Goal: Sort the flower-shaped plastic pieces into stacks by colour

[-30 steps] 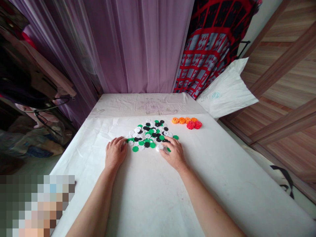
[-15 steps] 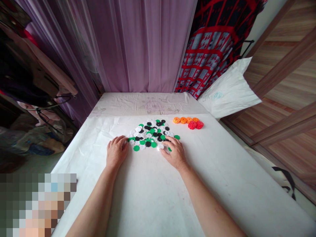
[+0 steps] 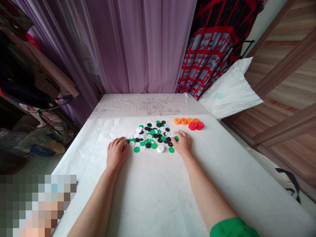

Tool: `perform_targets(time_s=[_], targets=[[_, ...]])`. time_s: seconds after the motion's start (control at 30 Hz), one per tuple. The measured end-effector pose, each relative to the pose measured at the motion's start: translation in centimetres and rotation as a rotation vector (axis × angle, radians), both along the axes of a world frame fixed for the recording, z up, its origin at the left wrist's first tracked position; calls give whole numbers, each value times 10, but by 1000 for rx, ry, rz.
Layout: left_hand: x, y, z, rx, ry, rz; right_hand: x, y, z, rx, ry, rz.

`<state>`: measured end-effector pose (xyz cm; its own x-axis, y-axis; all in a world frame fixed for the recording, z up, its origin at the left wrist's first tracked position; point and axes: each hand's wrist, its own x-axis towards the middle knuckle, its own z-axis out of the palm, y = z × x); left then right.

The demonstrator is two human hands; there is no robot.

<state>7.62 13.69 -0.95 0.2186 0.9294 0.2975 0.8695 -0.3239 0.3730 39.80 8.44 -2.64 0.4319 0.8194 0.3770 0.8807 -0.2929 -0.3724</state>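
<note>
A loose pile of small notched plastic discs (image 3: 153, 135), green, black and white, lies on the white-covered table. My left hand (image 3: 117, 152) rests on the cover at the pile's left edge, its fingers stretched out and tips beside a green disc. At the right edge, my right hand (image 3: 183, 142) has thumb and fingers apart around a single green disc (image 3: 176, 138); no disc looks lifted. A small stack of white discs (image 3: 161, 149) stands in front of the pile. To its right lies another green disc (image 3: 171, 150).
Orange disc stacks (image 3: 183, 121) form a row at the back right, with two red stacks (image 3: 197, 125) just in front. The table (image 3: 148, 191) carries a wrinkled cover. A white bag (image 3: 229, 90) leans at its right side. Purple curtains (image 3: 143, 46) hang behind.
My right hand has moved right, away from the white stack, to the green disc at the pile's right edge. The white stack stands free of it. My left hand has stayed in place.
</note>
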Motion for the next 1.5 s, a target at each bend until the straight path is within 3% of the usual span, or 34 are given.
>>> perform_targets(time_s=[0.8, 1.17, 1.5], targets=[[-1, 1, 0, 2, 19, -5, 2, -2, 18, -342, -13, 97], [-1, 1, -2, 14, 8, -1, 14, 8, 6, -245, 95, 91], [0, 1, 0, 11, 18, 1, 19, 9, -12, 74, 108, 114]])
